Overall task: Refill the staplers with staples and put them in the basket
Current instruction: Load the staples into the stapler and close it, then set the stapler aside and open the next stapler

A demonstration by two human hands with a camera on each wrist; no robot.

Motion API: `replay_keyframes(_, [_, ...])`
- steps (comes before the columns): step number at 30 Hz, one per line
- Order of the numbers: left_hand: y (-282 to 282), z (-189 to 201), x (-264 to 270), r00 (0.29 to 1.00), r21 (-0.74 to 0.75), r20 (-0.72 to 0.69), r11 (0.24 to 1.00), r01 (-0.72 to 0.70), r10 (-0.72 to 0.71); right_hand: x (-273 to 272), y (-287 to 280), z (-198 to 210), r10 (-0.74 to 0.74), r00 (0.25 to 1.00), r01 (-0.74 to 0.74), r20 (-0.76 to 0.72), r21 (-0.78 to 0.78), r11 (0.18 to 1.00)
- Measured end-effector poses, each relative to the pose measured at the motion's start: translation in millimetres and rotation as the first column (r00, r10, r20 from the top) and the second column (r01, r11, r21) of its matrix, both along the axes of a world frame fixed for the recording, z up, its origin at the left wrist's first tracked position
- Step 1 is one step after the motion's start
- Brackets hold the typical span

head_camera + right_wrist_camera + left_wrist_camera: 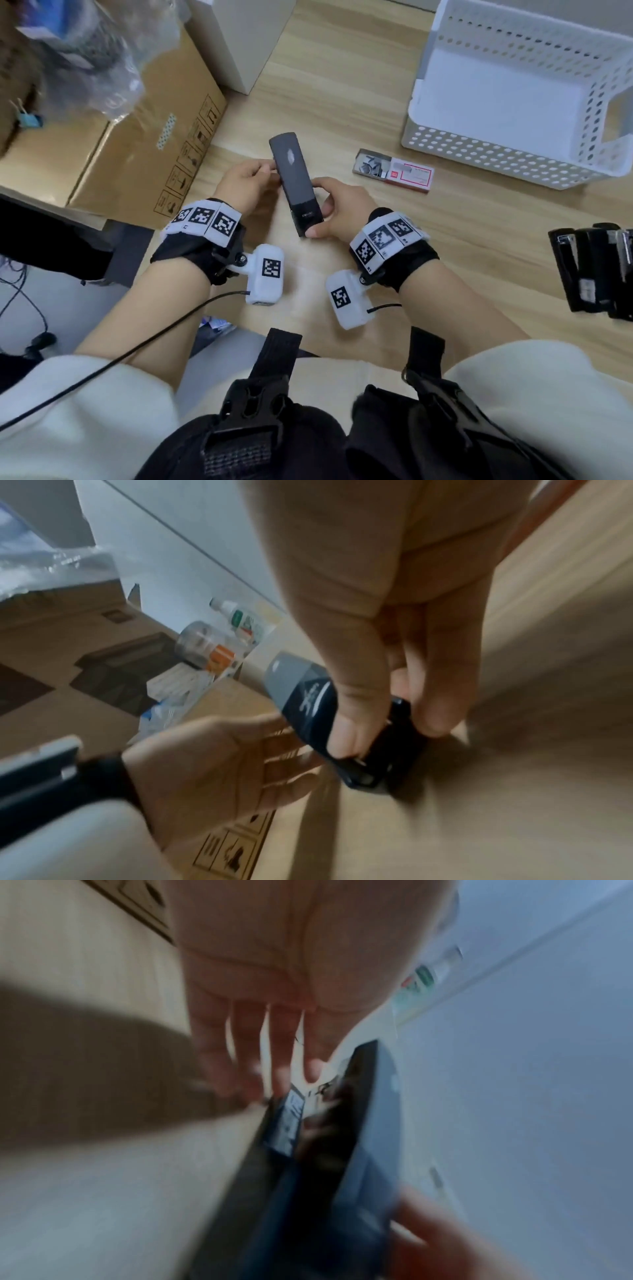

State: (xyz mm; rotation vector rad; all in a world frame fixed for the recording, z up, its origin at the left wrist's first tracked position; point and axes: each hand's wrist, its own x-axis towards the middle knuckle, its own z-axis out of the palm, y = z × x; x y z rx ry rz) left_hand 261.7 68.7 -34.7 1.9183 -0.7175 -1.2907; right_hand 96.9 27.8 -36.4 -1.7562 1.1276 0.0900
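Note:
A grey stapler [294, 185] with a black rear end is held between both hands over the wooden table [462, 240]. My left hand [270, 169] pinches its front part, thumb on the lid's left edge and straight fingers [240, 1069] underneath. My right hand [320, 212] grips the black rear end [369, 767], thumb on one side and fingers on the other. In the blurred left wrist view the lid [369, 1123] seems lifted a little off the base. An open box of staples [394, 169] lies to the right. The white perforated basket [496, 161] stands at the back right, with nothing in it.
Several black staplers [596, 270] lie at the right edge of the table. A cardboard box [144, 144] with plastic wrap on top stands at the left. A white box [246, 44] stands behind it. Bottles [212, 647] lie past the cardboard box.

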Motion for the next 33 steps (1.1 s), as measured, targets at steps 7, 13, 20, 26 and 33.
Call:
replay_keyframes(7, [-20.1, 21.4, 15.5, 0.994, -0.017, -0.031, 0.994, 0.105, -0.105, 61.0, -8.1, -1.6, 0.03, 0.999, -0.03, 0.017, 0.013, 0.999])
replay_keyframes(13, [-30.6, 19.8, 17.6, 0.993, -0.02, 0.092, 0.997, 0.078, -0.076, 49.5, -11.3, -2.7, -0.03, 0.999, 0.028, 0.045, 0.045, 0.999])
replay_keyframes(20, [-36.6, 39.4, -51.2, 0.95, -0.468, 0.287, 0.883, 0.027, 0.123, -41.2, -10.9, 16.7, -0.516, 0.812, 0.514, 0.272, 0.085, 0.854])
replay_keyframes(26, [-50.7, 18.4, -157.8, 0.973, -0.421, 0.092, 0.877, 0.232, -0.213, -161.9, 8.6, 30.5, -0.735, 0.601, 0.797, 0.315, -0.314, 0.516])
replay_keyframes(33, [-62.0, -15.9, -286.0, 0.798, -0.261, -0.017, 0.773, 0.578, -0.602, -271.4, 29.4, 17.5, -0.816, 0.569, 0.719, 0.104, -0.545, 0.432])
